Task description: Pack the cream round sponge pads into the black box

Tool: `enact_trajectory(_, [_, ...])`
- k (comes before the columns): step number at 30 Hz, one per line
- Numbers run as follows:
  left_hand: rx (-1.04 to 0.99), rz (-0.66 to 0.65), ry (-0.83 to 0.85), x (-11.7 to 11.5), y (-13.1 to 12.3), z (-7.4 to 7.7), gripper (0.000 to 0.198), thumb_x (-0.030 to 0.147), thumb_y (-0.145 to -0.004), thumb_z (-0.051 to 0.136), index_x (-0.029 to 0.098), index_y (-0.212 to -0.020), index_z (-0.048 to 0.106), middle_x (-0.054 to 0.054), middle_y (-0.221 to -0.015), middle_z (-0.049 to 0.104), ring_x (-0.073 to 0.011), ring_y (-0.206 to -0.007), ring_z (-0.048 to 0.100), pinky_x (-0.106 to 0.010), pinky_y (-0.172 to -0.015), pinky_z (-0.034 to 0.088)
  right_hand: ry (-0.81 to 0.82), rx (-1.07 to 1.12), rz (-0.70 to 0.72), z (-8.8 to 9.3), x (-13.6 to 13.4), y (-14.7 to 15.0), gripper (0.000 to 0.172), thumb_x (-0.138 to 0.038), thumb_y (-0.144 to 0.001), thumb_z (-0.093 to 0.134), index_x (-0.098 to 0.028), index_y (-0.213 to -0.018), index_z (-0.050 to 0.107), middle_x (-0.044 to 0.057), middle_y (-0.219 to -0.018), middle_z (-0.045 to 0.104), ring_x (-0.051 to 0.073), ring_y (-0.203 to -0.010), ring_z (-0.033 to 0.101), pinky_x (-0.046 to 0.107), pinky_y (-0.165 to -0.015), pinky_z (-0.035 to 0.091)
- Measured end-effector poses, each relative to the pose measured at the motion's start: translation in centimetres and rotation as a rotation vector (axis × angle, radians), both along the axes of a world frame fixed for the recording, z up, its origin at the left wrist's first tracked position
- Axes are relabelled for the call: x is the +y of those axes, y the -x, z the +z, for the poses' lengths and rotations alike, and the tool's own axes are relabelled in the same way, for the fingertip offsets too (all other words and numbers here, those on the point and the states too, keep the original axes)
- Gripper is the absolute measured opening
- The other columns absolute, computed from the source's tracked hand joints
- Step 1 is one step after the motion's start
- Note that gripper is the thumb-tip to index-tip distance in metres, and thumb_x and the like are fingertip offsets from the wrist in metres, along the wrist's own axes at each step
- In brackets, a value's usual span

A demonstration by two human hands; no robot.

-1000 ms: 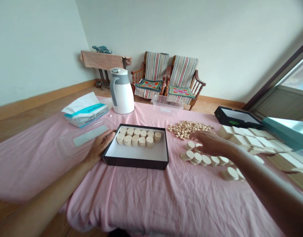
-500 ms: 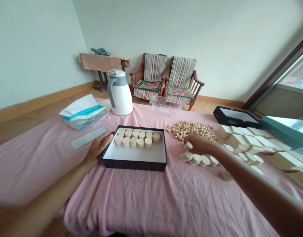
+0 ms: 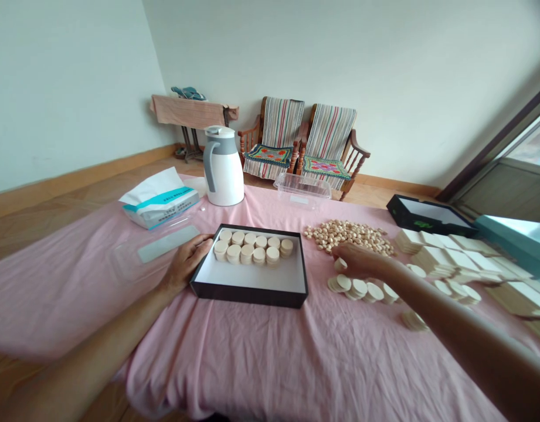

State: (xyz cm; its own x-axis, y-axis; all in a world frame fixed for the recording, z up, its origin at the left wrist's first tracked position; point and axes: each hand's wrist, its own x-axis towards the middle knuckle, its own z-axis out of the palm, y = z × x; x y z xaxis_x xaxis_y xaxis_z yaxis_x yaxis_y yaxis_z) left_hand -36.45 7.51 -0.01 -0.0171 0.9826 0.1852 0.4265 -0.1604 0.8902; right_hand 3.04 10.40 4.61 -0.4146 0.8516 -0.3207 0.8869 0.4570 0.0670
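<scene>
My left hand [image 3: 188, 262] grips the left side of a shallow black box [image 3: 252, 300] with a white inside. Two rows of stacked round wooden discs [image 3: 247, 253] stand in the back half of that box. Over on the right, my right hand [image 3: 355, 261] is closed on wooden discs [image 3: 340, 265], whose pale face shows below the fingers; how many it holds I cannot tell. Just in front of it lies a row of leaning disc stacks [image 3: 359, 288] on the pink cloth. Behind it spreads a pile of small wooden beads [image 3: 346, 233].
Square wooden tiles [image 3: 454, 255] are stacked at the right, near a black lid [image 3: 430, 214] and a teal box [image 3: 511, 240]. A white and grey jug [image 3: 226, 176], a tissue pack [image 3: 162, 202] and a clear plastic tub [image 3: 302, 189] stand toward the back.
The view has swung slightly left, so everything appears shifted right. My left hand stays on the box, and my right hand still holds discs above the row.
</scene>
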Motion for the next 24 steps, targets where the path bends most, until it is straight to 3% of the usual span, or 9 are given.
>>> enact_trajectory(8, [-0.029,-0.012,0.016,0.0,0.1,0.0,0.057,0.054,-0.080,0.049,0.010,-0.115,0.058,-0.008,-0.094,0.069,-0.0203,-0.073,0.061,-0.023,-0.056,0.044,0.052,-0.013,0.036,1.4,0.9,0.1,0.031,-0.012,-0.064,0.060,-0.014,-0.095,0.062,0.009,-0.097,0.063,0.020,-0.086,0.057,0.026,-0.072,0.041])
enact_trajectory(12, [-0.024,-0.005,0.006,-0.1,-0.1,0.3,0.054,0.053,-0.081,0.049,0.011,-0.113,0.059,-0.008,-0.100,0.069,-0.0211,-0.079,0.062,-0.024,-0.061,0.046,0.048,0.045,0.106,4.4,0.8,1.9,0.030,-0.015,-0.065,0.058,-0.015,-0.095,0.060,0.008,-0.099,0.062,0.020,-0.089,0.056,0.029,-0.077,0.041])
enact_trajectory(17, [-0.032,0.003,0.016,-0.1,-0.1,0.3,0.053,0.052,-0.080,0.049,0.011,-0.111,0.059,-0.009,-0.101,0.069,-0.0221,-0.081,0.063,-0.024,-0.062,0.047,0.047,0.099,0.217,7.7,-1.0,7.2,0.027,-0.019,-0.066,0.059,-0.017,-0.093,0.059,0.007,-0.095,0.062,0.021,-0.088,0.055,0.029,-0.077,0.041])
enact_trajectory(24, [-0.053,-0.027,-0.009,-0.1,0.0,0.0,0.051,0.049,-0.082,0.048,0.011,-0.115,0.059,-0.009,-0.102,0.069,-0.0224,-0.082,0.064,-0.025,-0.064,0.047,0.051,0.143,0.242,6.5,-2.4,11.6,0.031,-0.019,-0.064,0.059,-0.014,-0.094,0.059,0.010,-0.097,0.062,0.021,-0.089,0.056,0.028,-0.074,0.043])
